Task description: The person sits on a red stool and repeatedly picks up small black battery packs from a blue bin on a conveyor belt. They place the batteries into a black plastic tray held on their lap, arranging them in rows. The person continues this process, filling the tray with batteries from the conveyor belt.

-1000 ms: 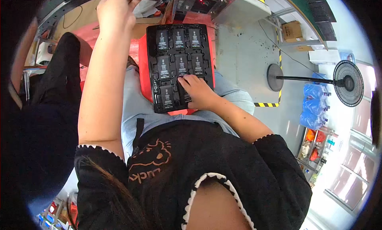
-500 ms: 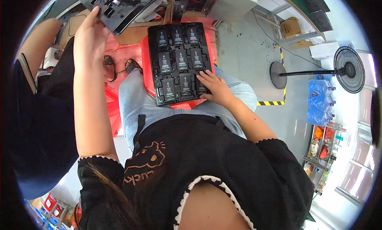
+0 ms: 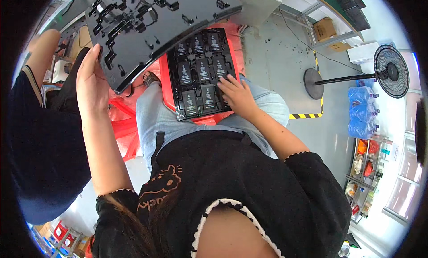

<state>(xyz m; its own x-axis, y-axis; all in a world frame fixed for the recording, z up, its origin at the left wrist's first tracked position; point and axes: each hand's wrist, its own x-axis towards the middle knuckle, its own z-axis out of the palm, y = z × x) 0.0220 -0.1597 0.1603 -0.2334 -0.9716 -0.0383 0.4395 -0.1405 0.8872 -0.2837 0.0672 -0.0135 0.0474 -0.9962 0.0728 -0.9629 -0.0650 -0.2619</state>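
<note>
My left hand [image 3: 92,86] grips the near left corner of a black moulded plastic tray [image 3: 171,28], raised and tilted. Beneath its near edge lies a second black tray [image 3: 228,55], set on a red surface [image 3: 166,86] between my knees. Flat black batteries [image 3: 203,69] with pale print sit in rows in its pockets; the raised tray hides part of the far row. My right hand [image 3: 240,97] rests on the lower tray's right side, fingers extended. It covers most of the near right pocket, and I see nothing gripped in it.
At my left a person in dark clothes [image 3: 49,155] sits close by. A black fan [image 3: 391,71] on a stand is at the right, near blue water bottles [image 3: 362,113] and a shelf rack [image 3: 365,177]. A cardboard box [image 3: 324,29] lies under the far right bench.
The raised tray has come right and nearer, now overlapping the far part of the lower tray. My left hand moved slightly nearer with it. My right hand stays at the lower tray's right side.
</note>
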